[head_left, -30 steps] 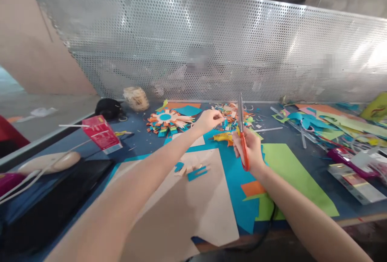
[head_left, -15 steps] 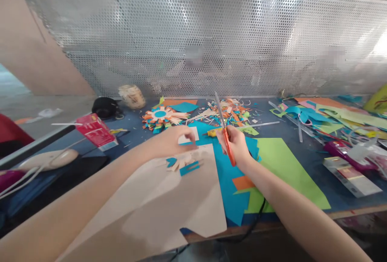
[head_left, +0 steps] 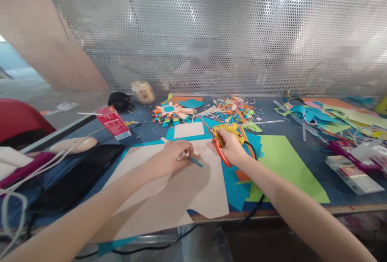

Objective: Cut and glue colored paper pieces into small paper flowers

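Note:
My right hand (head_left: 231, 148) is closed around the orange handles of a pair of scissors (head_left: 223, 156), whose blades point up and to the left. Just behind it lies a yellow glue gun (head_left: 229, 127), partly covered by the hand. My left hand (head_left: 178, 152) has its fingers curled over small paper cutouts, among them a blue paper strip (head_left: 196, 162) and pale bits (head_left: 196, 152). Beneath it spreads a large cream paper sheet (head_left: 169, 197). A small white card (head_left: 189, 130) lies beyond the left hand.
A layered paper flower (head_left: 169, 109) and a heap of paper scraps (head_left: 232, 109) sit at the back. Green paper (head_left: 287, 165) lies on the right. On the left are a red drink carton (head_left: 113, 121), a dark phone-like slab (head_left: 81, 177) and cables. A perforated metal panel (head_left: 211, 24) stands behind.
My left hand has come down onto the small paper cutouts and closed on them. The right hand with the scissors has shifted slightly, and more of the yellow glue gun shows. The view has turned slightly left.

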`<state>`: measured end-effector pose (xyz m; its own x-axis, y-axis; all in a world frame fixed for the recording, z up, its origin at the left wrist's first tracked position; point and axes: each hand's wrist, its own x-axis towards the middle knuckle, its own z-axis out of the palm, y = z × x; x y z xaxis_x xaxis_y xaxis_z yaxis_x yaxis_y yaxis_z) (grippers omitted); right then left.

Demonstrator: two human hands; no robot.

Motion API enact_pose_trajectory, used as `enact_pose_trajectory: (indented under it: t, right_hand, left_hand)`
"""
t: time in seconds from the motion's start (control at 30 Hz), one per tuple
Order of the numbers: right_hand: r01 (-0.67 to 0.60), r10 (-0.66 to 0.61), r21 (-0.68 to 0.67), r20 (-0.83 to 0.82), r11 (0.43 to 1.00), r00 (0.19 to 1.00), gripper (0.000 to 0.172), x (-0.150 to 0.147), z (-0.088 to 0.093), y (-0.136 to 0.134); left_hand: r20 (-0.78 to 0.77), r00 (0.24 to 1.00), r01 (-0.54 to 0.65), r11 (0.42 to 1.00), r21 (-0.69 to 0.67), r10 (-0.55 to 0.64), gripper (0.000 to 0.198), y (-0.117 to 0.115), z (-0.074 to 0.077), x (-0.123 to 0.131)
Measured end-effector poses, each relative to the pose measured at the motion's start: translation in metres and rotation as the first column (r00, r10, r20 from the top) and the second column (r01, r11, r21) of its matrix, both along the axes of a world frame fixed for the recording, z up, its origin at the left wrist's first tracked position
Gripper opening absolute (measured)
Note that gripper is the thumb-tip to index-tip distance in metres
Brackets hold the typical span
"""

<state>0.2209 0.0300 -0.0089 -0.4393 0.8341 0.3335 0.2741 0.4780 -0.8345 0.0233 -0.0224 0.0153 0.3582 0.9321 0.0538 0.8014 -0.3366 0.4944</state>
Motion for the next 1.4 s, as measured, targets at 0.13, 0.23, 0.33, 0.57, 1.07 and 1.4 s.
enact_pose_trajectory:
  t: [0.13, 0.23, 0.33, 0.57, 1.07, 1.4]
  right_hand:
    - [-0.166, 0.163, -0.064, -0.042, 0.984, 0.986, 0.024, -0.003, -0.002, -0.006]
    - [-0.217, 0.206, -0.109, -0.105, 0.970, 0.973, 0.025, -0.005, -0.004, -0.008]
    - [-0.200, 0.174, -0.154, -0.166, 0.968, 0.971, 0.026, -0.007, -0.006, -0.007]
    - [-0.163, 0.101, -0.220, -0.269, 0.962, 0.958, 0.028, -0.009, -0.006, -0.007]
    - [-0.099, -0.003, -0.333, -0.292, 0.938, 0.956, 0.021, -0.013, 0.003, -0.027]
    - [-0.215, 0.124, -0.279, -0.308, 0.936, 0.943, 0.020, -0.006, -0.005, -0.034]
  left_hand:
    - [0.099, 0.995, -0.027, 0.997, -0.069, 0.034, 0.017, 0.001, 0.008, 0.000]
    - [0.206, 0.976, -0.032, 0.984, -0.175, 0.068, 0.023, 0.003, 0.017, 0.002]
    - [0.335, 0.938, 0.026, 0.948, -0.317, 0.086, 0.025, 0.008, 0.022, 0.004]
    - [0.571, 0.804, 0.004, 0.957, -0.289, 0.169, 0.023, 0.018, 0.016, 0.001]
    - [0.669, 0.728, 0.015, 0.972, -0.234, 0.150, 0.024, 0.012, 0.000, -0.003]
    - [0.802, 0.555, -0.007, 0.965, -0.261, 0.220, 0.013, 0.008, -0.003, 0.000]
